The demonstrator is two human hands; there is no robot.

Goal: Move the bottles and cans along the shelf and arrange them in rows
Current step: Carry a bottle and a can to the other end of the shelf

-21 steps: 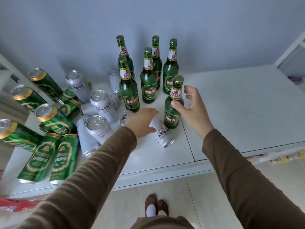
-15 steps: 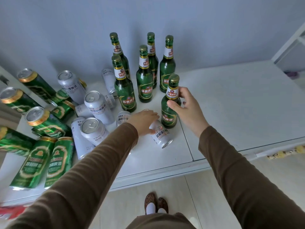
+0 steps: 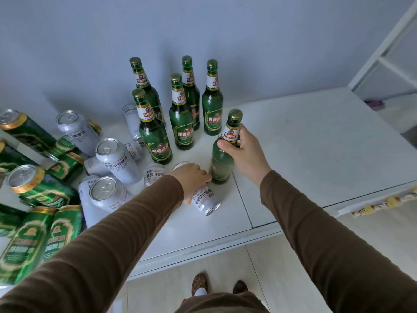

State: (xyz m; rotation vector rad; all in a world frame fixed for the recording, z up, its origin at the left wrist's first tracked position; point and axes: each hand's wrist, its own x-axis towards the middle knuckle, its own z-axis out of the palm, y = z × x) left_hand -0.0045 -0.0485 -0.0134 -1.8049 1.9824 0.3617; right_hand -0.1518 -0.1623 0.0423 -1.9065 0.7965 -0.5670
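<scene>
Head view looks down on two brown-sleeved arms reaching over a white shelf top (image 3: 304, 141). Right hand (image 3: 247, 152) grips the neck and shoulder of a green glass bottle (image 3: 222, 161), thumb across the lower edge of its neck label, fingers curled round the far side; the bottle stands close to upright near the front of the shelf, beside a seam in the surface. Left hand (image 3: 191, 177) lies palm down over a white can (image 3: 204, 199) that rests on its side, its end pointing toward the shelf's front edge; its fingers curve over the can's top, just beside the base of the held bottle. Behind them five more green bottles (image 3: 181, 116) stand upright in a loose cluster near the wall. To the left, white cans (image 3: 117, 159) and green cans (image 3: 33, 184) are jumbled together, some upright, some lying flat.
</scene>
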